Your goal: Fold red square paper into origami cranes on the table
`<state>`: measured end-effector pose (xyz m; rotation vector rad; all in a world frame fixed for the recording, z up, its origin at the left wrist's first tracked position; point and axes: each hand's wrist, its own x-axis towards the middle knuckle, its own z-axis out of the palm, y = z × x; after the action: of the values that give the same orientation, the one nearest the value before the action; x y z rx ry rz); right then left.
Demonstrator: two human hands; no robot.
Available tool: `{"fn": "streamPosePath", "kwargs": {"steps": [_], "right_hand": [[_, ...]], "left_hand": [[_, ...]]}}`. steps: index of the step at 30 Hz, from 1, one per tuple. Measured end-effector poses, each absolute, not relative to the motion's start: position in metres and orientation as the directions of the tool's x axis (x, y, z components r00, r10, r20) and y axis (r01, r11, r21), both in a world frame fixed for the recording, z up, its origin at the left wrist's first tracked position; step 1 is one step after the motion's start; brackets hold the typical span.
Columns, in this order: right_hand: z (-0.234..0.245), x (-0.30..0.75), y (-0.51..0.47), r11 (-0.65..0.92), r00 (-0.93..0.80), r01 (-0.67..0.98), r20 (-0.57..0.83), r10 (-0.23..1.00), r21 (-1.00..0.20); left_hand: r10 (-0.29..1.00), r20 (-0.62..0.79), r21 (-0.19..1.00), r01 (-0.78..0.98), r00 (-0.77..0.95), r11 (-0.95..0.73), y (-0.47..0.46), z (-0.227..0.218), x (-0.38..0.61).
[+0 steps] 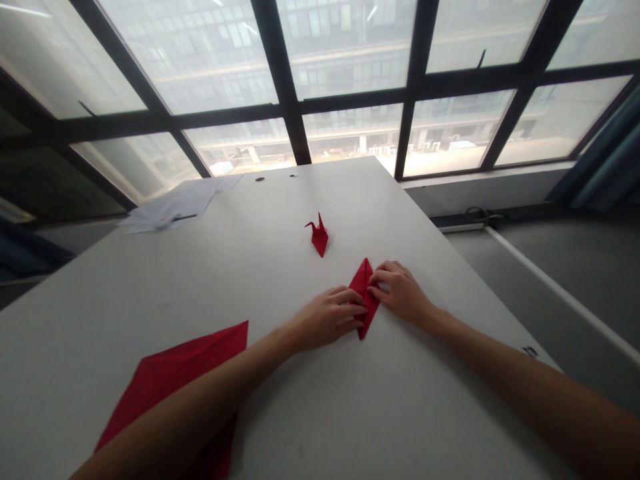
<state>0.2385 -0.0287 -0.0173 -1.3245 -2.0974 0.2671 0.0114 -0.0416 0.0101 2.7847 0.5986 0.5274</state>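
A folded piece of red paper [365, 277], a narrow diamond with a crease line down its middle, lies on the white table. From the left, my left hand [333, 317] rests on it, its fingers slightly apart and lying over the lower left part. At the right edge is my right hand [399, 290], with thumb and fingertips bent in a pinch on the paper. Just beyond sits a red paper crane [320, 240]. A larger red sheet [185, 360] lies at the lower left, partly hidden under my left forearm.
The white table [280, 247] runs toward large dark-framed windows [295, 80]. Loose white papers [180, 203] with a dark pen-like object are at its far left. To the right, a pale strip [555, 287] crosses the grey floor, and a blue curtain [600, 160] hangs.
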Motion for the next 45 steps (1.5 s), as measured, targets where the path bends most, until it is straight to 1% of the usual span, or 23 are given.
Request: {"fn": "streamPosePath", "kwargs": {"steps": [5,11,16,22,30,33,34,36,38,40,42,45], "right_hand": [[-0.016,0.238,-0.029,0.477,-0.304,0.745,0.400,0.865,-0.467],[-0.016,0.239,-0.029,0.473,-0.307,0.749,0.389,0.868,-0.464],[-0.017,0.240,-0.029,0.470,-0.304,0.747,0.387,0.870,-0.469],[-0.015,0.239,-0.030,0.473,-0.309,0.747,0.385,0.870,-0.468],[-0.014,0.241,-0.027,0.462,-0.293,0.741,0.384,0.875,-0.487],[-0.010,0.243,-0.033,0.456,-0.267,0.743,0.409,0.873,-0.489],[-0.008,0.243,-0.036,0.476,-0.287,0.744,0.418,0.862,-0.470],[-0.007,0.242,-0.046,0.564,-0.418,0.725,0.399,0.816,-0.394],[-0.007,0.240,-0.055,0.672,-0.601,0.671,0.299,0.741,-0.315],[-0.009,0.238,-0.061,0.719,-0.694,0.635,0.199,0.692,-0.284],[-0.011,0.238,-0.062,0.717,-0.708,0.639,0.150,0.690,-0.277],[-0.014,0.240,-0.056,0.692,-0.683,0.671,0.141,0.716,-0.266]], "left_hand": [[0.425,0.296,0.293,0.342,0.855,-0.893,-0.042,0.012,0.012],[0.369,0.314,0.309,0.273,0.875,-0.911,-0.037,0.011,0.010],[0.294,0.282,0.325,0.198,0.913,-0.925,-0.034,0.014,0.007],[0.239,0.251,0.316,0.154,0.938,-0.936,-0.036,0.022,0.004],[0.261,0.210,0.348,0.178,0.942,-0.921,-0.038,0.030,0.003],[0.267,0.201,0.359,0.183,0.942,-0.915,-0.039,0.032,0.003],[0.265,0.203,0.363,0.179,0.943,-0.915,-0.039,0.032,0.003],[0.260,0.201,0.369,0.173,0.945,-0.913,-0.039,0.033,0.003],[0.262,0.202,0.370,0.174,0.944,-0.912,-0.039,0.034,0.004],[0.264,0.206,0.368,0.175,0.942,-0.913,-0.039,0.035,0.004],[0.261,0.202,0.364,0.175,0.944,-0.915,-0.039,0.035,0.004],[0.258,0.188,0.354,0.179,0.948,-0.918,-0.039,0.033,0.003]]}}
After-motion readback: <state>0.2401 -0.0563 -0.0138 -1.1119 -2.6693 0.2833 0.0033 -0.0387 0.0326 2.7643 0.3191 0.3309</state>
